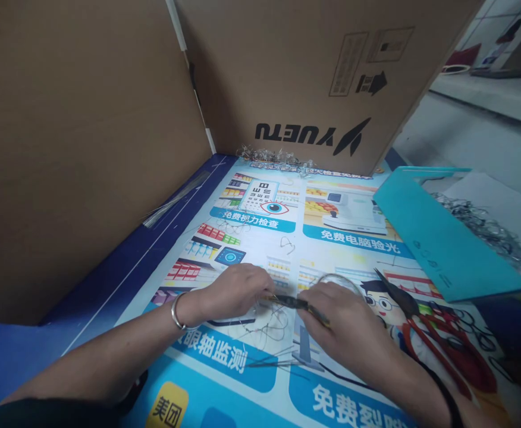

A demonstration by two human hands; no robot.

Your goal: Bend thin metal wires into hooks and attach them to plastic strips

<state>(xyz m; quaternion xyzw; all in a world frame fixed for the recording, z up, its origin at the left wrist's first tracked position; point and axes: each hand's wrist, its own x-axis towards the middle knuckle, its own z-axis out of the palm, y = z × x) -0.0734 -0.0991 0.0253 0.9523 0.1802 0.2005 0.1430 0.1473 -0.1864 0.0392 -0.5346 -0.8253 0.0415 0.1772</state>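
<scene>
Near the middle of the printed sheet, my right hand (334,318) is closed round a pair of pliers (294,302), whose jaws point left. My left hand (238,288), with a silver bangle at its wrist, is closed at the jaw tips in a pinch; what it holds is too small to make out. Thin looped wire (267,324) lies just below the jaws and my left hand. A few straight wires (272,361) rest nearer to me on the sheet. A small bent wire (287,242) lies beyond my hands.
Cardboard walls (287,71) stand at the back and left. Scissors (414,315) with red handles lie right of my right hand. A turquoise box (448,249) holds tangled wire pieces (483,226). More wire pieces (278,157) lie along the back wall, and straight wires (175,199) lie at left.
</scene>
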